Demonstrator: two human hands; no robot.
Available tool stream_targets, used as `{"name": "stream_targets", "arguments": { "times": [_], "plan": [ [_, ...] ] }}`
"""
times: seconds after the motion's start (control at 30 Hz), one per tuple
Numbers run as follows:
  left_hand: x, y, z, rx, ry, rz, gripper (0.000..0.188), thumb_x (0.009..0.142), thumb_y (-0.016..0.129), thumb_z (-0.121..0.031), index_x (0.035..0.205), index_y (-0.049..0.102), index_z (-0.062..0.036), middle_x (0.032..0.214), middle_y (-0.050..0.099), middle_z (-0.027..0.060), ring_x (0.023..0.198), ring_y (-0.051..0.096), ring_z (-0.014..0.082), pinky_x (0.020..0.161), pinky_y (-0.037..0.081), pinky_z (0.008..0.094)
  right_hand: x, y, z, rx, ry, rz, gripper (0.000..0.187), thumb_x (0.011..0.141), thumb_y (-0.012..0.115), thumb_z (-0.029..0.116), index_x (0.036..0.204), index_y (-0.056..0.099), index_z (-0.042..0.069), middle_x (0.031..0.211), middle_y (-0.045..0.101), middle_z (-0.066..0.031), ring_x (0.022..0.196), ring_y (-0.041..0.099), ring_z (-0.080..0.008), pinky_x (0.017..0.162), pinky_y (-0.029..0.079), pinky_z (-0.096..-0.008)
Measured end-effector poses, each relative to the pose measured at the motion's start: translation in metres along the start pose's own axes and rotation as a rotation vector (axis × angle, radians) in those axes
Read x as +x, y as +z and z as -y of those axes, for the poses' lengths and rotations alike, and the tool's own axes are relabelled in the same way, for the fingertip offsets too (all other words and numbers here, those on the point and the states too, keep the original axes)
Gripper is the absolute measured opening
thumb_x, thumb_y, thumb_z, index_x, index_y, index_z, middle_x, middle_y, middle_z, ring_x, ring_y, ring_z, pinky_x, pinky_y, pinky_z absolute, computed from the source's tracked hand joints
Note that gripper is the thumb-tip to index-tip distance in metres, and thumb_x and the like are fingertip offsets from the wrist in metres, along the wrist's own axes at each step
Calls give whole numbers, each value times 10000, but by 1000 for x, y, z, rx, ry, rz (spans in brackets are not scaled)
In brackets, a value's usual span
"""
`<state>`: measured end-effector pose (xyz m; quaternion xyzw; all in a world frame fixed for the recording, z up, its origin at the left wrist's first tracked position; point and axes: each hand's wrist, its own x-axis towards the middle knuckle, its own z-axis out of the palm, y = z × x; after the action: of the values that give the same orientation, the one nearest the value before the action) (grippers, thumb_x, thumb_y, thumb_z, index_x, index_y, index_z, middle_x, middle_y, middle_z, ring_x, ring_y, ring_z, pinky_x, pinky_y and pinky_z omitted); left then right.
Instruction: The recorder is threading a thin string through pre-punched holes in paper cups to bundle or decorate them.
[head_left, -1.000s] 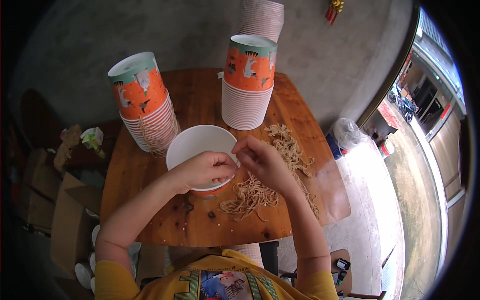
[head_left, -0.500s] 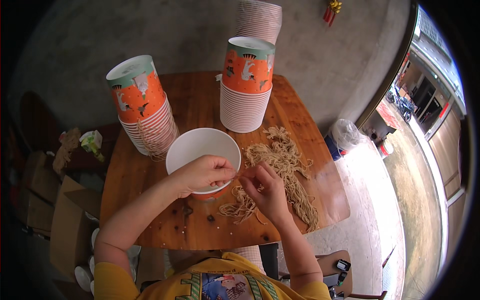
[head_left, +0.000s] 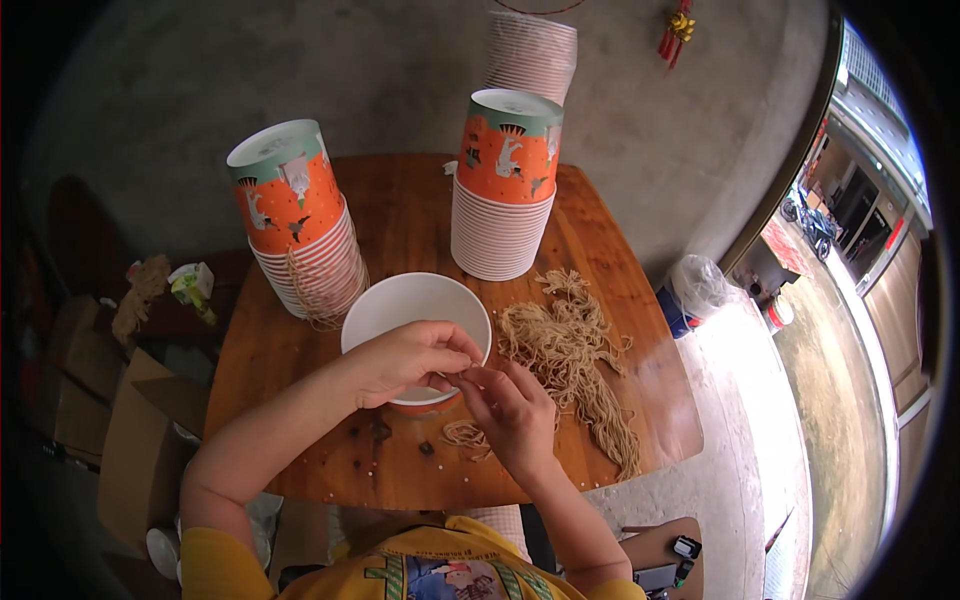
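A white-lined paper bucket [head_left: 400, 305] with an orange outside stands upright near the table's front. My left hand [head_left: 415, 362] is over its right rim, thumb and fingers pinched. Close against it, my right hand [head_left: 512, 405] pinches too, and the fingertips of both meet. Whatever lies between them is too small to make out. Right of the bucket spreads a tangled pile of tan cords [head_left: 575, 350], with a smaller loose bunch [head_left: 465, 434] by my right hand.
Two stacks of upturned orange and green buckets, left [head_left: 290, 190] and right [head_left: 510, 150], stand farther back; cords hang on the left one. A wrapped pale stack [head_left: 532, 50] rises behind. On the left is an open cardboard box [head_left: 140, 450]; past the wooden table [head_left: 650, 400] stands a blue bin [head_left: 677, 308].
My hands have come together, the right one moving left until its fingertips meet the left's. The whole view has shifted slightly, with the buckets and table lower in it.
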<state>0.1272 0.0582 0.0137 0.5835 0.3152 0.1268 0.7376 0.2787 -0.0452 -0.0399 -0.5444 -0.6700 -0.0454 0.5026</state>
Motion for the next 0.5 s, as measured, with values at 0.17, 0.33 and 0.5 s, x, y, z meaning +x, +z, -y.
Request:
{"name": "stream_targets", "arguments": {
  "times": [0.17,0.33,0.5],
  "plan": [
    [-3,-7,4,-76,30,5,171,926,569,-68,1089,578,-19,1028,583,45,878,576,103,793,496,242,1,-4,1,-37,-52,5,222,768,745,36,971,690,108,659,490,-34,561,515,-184,504,442,-325],
    [-3,-7,7,-22,54,-9,187,899,585,-49,1080,567,-7,1003,582,51,879,576,117,805,497,253,-2,-7,0,-57,-42,47,247,776,734,39,1006,695,117,651,475,-35,572,519,-194,510,444,-329],
    [-3,0,4,129,118,-70,203,870,584,-14,1071,559,-11,988,582,44,893,572,111,802,490,250,-6,-10,-7,-4,-28,77,226,826,696,83,1047,664,119,659,490,-30,573,526,-168,503,451,-308]
  ]
}}
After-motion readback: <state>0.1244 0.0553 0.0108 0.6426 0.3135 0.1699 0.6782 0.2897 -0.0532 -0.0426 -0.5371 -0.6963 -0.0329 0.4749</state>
